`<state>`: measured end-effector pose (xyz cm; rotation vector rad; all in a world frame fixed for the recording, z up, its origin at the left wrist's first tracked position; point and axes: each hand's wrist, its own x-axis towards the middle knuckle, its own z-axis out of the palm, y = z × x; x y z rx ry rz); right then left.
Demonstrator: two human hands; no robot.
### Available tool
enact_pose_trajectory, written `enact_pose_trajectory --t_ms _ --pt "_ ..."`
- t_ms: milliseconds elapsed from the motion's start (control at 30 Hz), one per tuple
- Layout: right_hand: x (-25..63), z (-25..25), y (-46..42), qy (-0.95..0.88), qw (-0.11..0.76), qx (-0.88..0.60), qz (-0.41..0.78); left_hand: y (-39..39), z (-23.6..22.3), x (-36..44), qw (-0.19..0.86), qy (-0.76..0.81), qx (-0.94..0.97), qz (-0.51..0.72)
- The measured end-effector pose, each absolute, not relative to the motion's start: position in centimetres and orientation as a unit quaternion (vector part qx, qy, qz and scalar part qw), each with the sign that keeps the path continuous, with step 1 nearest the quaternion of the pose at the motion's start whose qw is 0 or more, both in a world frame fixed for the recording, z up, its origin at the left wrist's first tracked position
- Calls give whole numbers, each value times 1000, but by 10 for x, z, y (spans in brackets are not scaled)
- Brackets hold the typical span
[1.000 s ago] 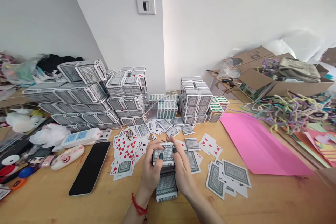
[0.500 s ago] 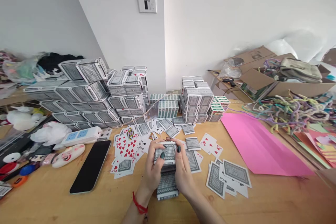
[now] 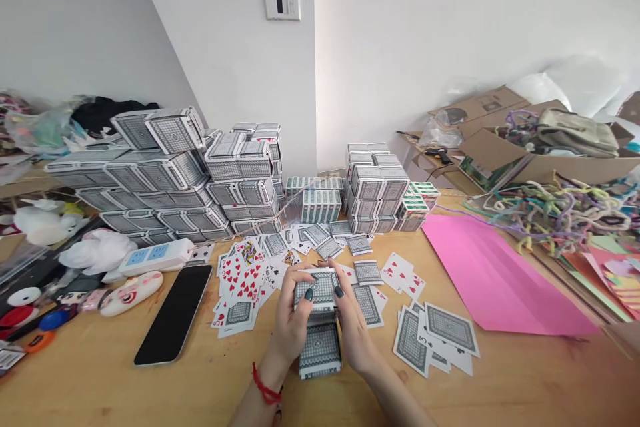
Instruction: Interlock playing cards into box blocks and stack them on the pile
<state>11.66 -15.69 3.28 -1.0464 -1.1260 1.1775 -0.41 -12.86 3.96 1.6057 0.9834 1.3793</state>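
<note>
Both my hands close around a small box made of folded playing cards (image 3: pixel 316 288), its grey patterned card backs facing up. My left hand (image 3: pixel 291 320), with a red string bracelet at the wrist, presses its thumb on the near side of the top. My right hand (image 3: pixel 350 320) grips the right side, thumb along the edge. Just below, nearer to me, a second patterned card piece (image 3: pixel 320 347) sits between my wrists; whether it is joined to the upper one I cannot tell. Loose playing cards (image 3: pixel 241 278) lie face up beyond my left hand, and more cards (image 3: pixel 451 329) lie to the right.
Stacked blocks of folded cards (image 3: pixel 145 173) rise at the back left, with another stack (image 3: pixel 377 190) at back centre. A black phone (image 3: pixel 175 313) lies left, near a power strip (image 3: pixel 156 257). Pink paper (image 3: pixel 495 273) and tangled fuzzy stems (image 3: pixel 555 207) are on the right.
Both hands keep their hold on the card box, with small shifts of the fingers. My right palm has drawn slightly away from the lower card piece. The view has tilted down a little.
</note>
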Motion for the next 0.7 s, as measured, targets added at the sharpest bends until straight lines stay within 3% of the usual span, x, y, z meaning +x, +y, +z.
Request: enact_pose_trajectory --t_ms 367,700 --pt "108 33 -161 -521 554 -523 385 -130 35 -4 386 393 639 537" --pt "109 28 -164 -533 547 -483 429 -129 38 -2 374 398 646 533"
